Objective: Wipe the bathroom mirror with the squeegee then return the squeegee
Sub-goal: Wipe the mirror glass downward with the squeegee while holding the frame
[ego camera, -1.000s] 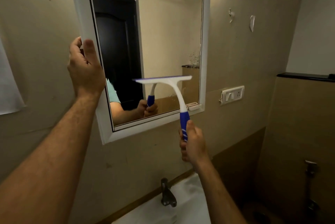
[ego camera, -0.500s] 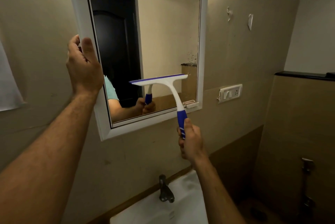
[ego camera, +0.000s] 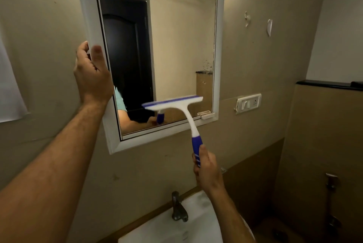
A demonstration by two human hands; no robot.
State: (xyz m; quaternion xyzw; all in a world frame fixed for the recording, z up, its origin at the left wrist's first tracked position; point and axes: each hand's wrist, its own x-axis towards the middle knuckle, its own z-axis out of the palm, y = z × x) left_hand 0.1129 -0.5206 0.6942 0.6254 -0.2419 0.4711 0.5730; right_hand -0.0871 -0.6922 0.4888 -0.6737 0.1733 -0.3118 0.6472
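So on the far left there's a bit of white cloth (ego camera: 9, 89) hanging against the beige wall (ego camera: 45, 26), cut off by the edge of the shot.

Next over, the left hand (ego camera: 91, 73) is up on the left side of the mirror (ego camera: 176, 42), fingers curled round the outer edge of the white frame (ego camera: 86, 7) with the thumb lying on the front of it. Looks like a solid grip on that side rail.

The glass shows a dark door, a slice of teal sleeve and the reflected arm with the squeegee handle. There are some dark specks near the right edge of the glass, about halfway up.

The squeegee (ego camera: 174, 105) sits low on the mirror, toward the right half, blade roughly level but tipped up a little on its right end. It's a bit motion-blurred, so I can't tell for sure if the blade is actually touching the glass. White head and neck, blue handle running down and to the right, past the bottom rail.

The right hand (ego camera: 206, 170) is wrapped tight round the lower end of that handle, thumb pointing up along it, below the mirror's bottom right corner.

Under that, a metal tap (ego camera: 178, 209) over a white sink (ego camera: 157, 229).

Further right on the wall: a white switch plate (ego camera: 248, 103), two small hooks (ego camera: 269, 26) up higher, a black ledge (ego camera: 330, 84), and a spray fitting (ego camera: 332, 181) low on the far right.
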